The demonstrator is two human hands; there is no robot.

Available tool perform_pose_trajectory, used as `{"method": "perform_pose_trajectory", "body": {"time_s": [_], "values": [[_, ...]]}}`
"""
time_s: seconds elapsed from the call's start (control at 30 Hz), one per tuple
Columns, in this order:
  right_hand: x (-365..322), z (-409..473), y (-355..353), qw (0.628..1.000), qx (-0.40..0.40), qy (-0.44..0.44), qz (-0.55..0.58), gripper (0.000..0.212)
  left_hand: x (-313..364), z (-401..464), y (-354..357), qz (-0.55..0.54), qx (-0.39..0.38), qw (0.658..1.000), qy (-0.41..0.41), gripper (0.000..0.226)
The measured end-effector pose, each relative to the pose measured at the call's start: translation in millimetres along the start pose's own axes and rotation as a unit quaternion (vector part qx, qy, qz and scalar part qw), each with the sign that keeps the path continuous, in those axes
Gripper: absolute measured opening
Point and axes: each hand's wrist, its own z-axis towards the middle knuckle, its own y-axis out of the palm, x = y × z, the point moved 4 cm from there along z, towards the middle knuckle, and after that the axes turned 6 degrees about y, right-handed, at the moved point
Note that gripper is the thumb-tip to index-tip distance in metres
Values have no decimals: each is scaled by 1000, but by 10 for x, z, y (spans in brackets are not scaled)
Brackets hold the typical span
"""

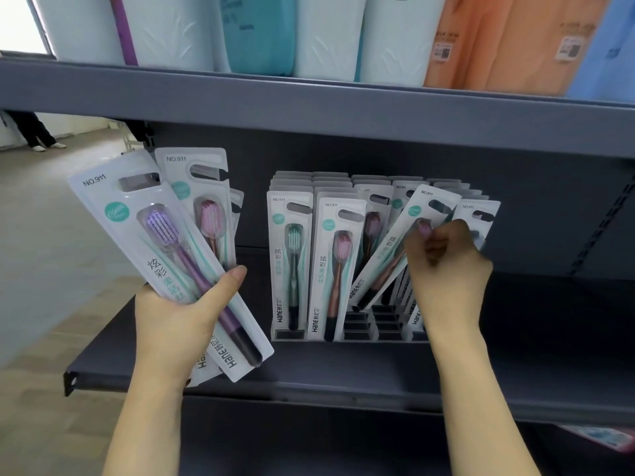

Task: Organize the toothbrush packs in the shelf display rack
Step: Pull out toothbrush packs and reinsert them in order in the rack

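Observation:
My left hand (pixel 178 321) grips a fan of toothbrush packs; the front one holds a purple brush (pixel 171 255), behind it a pink-bristled pack (pixel 202 201). A slotted display rack (pixel 357 333) stands on the grey shelf, filled with several upright packs, among them a green-brush pack (pixel 291 266) and a pink-brush pack (pixel 335 266). My right hand (pixel 446 266) is over the rack's right side, fingers curled, pinching a tilted pack (pixel 395 249) that leans left across the rows. The packs behind that hand are partly hidden.
The grey shelf (pixel 343 372) has bare surface to the right of the rack. The shelf above (pixel 309 104) overhangs close and carries white, teal and orange wrapped goods (pixel 326 36). At far left, across the floor, a person's legs (pixel 34 132) stand.

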Motion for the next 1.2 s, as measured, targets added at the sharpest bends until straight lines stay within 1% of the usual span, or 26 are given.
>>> {"method": "perform_pose_trajectory", "body": {"time_s": [0.17,0.4,0.67,0.77,0.9,1.2], "values": [[72,-6,51,1000,-19,-1,-6,16,-14,8,-8,3,1,1000,4,23],[70,-2,71,999,-21,-19,-17,14,-41,27,10,-8,-2,1000,2,22],[-21,-12,185,996,-38,-44,-70,16,-46,37,12,-14,-1,1000,2,24],[-69,-1,200,996,-48,-51,-62,15,-38,38,-3,-13,0,1000,5,25],[-129,6,198,995,-42,-63,-69,14,-45,41,-21,-13,0,1000,3,25],[-107,-48,298,993,-65,-59,-79,13,-67,35,-19,-17,-1,1000,-6,24]]}}
